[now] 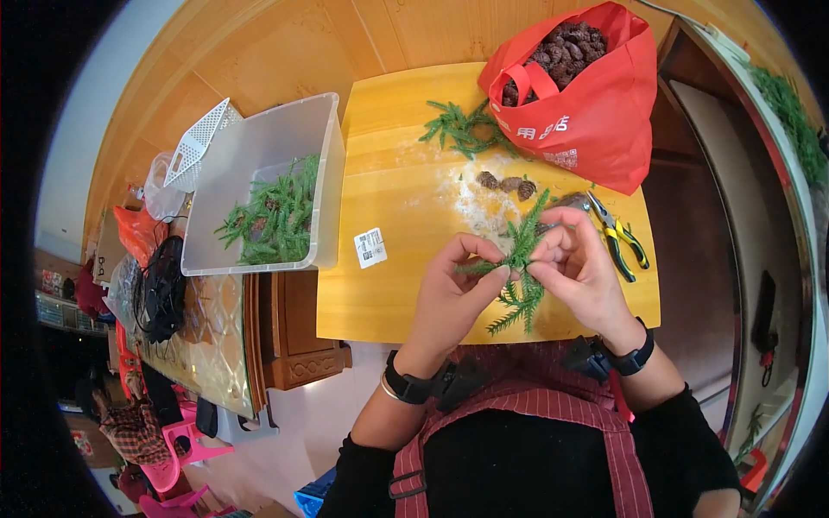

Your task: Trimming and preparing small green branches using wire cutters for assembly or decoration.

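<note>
Both hands meet over the front of the yellow table, pinching a green artificial pine sprig (527,231) whose needled branches spread up and down. My left hand (458,289) closes thumb and fingertips on its middle from the left. From the right, my right hand (580,274) grips the same middle, fingers bent. What lies between the fingertips is too small to make out. Just beyond the hands are several small brown pine cones (509,184) by a patch of white powder (477,203). Pliers with yellow and black handles (617,237) lie beside my right hand.
A red bag (596,121) full of pine cones stands at the table's (389,155) back right, with loose green sprigs (462,129) beside it. To the left, a clear plastic bin (324,190) holds finished-looking greenery. A white label (370,248) lies on the table. A person (134,432) sits far left.
</note>
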Available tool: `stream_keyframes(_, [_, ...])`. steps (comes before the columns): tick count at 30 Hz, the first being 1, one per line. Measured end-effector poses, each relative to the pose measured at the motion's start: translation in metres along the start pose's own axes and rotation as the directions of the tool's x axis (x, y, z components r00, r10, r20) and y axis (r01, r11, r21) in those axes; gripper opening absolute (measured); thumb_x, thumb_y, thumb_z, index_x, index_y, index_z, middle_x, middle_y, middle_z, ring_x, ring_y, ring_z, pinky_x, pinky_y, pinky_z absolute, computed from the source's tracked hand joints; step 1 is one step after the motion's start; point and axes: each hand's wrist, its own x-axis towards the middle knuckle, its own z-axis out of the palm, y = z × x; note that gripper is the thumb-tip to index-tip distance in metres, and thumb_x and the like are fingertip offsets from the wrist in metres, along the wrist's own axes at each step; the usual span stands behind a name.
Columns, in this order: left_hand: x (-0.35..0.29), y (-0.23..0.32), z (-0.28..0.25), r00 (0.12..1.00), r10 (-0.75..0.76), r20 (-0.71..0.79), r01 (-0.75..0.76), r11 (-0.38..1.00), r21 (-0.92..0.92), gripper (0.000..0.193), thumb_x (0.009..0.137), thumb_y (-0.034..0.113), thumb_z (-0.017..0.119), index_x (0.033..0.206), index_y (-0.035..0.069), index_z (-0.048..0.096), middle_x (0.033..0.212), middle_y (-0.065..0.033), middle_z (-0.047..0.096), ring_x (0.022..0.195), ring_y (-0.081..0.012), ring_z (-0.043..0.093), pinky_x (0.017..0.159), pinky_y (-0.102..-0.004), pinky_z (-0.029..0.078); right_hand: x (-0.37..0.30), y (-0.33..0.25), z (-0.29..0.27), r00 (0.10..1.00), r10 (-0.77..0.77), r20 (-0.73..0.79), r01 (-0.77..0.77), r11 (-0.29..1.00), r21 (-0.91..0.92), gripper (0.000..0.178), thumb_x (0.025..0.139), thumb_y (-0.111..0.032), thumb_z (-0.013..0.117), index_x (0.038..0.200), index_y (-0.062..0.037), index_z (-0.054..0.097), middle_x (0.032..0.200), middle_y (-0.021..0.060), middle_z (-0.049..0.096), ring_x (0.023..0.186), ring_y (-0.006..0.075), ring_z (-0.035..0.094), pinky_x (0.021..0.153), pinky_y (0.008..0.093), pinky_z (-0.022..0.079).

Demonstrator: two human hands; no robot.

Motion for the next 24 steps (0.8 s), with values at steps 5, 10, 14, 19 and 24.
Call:
stream_keyframes(5, [0.002,-0.003,-0.001,0.997,0.078,-0.013,-0.076,0.994,0.081,0.015,0.079,0.000,0.060,0.084,0.005,0.047,0.092,-0.0017,0.051,0.084,-0.0085,0.050,0.074,-0.0215,0.043,0.001,0.002,0.001,0.999,-0.036,-0.021,0.036,0.999,0.004,0.047,0.079,0.007,0.056,0.119,-0.0057,0.035,0.087,0.0006,0.049,0.080,0.0067,0.049,0.074,0.0194,0.041])
stream_keyframes(10, [0.003,-0.006,-0.003,0.999,-0.053,0.000,0.052,0.989,-0.141,0.016,0.080,0.006,0.062,0.084,0.006,0.046,0.094,-0.0017,0.050,0.083,-0.0092,0.047,0.077,-0.0252,0.041,0.000,0.003,-0.003,0.998,-0.064,-0.003,0.064,0.998,0.022,0.045,0.080,0.006,0.056,0.118,-0.0057,0.035,0.087,0.0012,0.050,0.080,0.0070,0.050,0.075,0.0201,0.040])
stream_keyframes(14, [0.008,-0.003,-0.006,0.997,0.040,0.071,-0.036,0.998,-0.045,0.019,0.080,0.005,0.062,0.095,0.005,0.050,0.105,-0.0038,0.051,0.089,-0.0093,0.048,0.077,-0.0257,0.041,0.000,-0.002,-0.007,0.995,0.035,0.099,-0.047,0.992,0.119,0.045,0.081,-0.002,0.060,0.118,-0.0061,0.035,0.086,0.0010,0.054,0.081,0.0065,0.050,0.075,0.0197,0.039])
stream_keyframes(19, [0.008,0.008,0.001,0.932,0.004,0.361,0.007,1.000,-0.029,0.047,0.077,0.001,0.063,0.121,0.005,0.048,0.123,-0.0084,0.046,0.106,-0.0131,0.047,0.080,-0.0268,0.042,0.000,0.002,-0.017,0.964,0.041,0.262,-0.111,0.961,0.255,0.044,0.083,-0.002,0.058,0.119,-0.0052,0.034,0.088,0.0027,0.057,0.086,0.0072,0.053,0.077,0.0208,0.040])
stream_keyframes(24, [0.008,-0.004,-0.001,0.914,0.186,0.360,-0.204,0.979,0.011,0.046,0.073,-0.002,0.065,0.117,0.005,0.053,0.121,-0.0083,0.047,0.105,-0.0152,0.048,0.082,-0.0270,0.041,0.000,0.004,-0.017,0.961,0.129,0.247,-0.208,0.921,0.330,0.047,0.081,-0.009,0.063,0.119,-0.0085,0.035,0.089,0.0020,0.060,0.080,0.0064,0.057,0.069,0.0159,0.040])
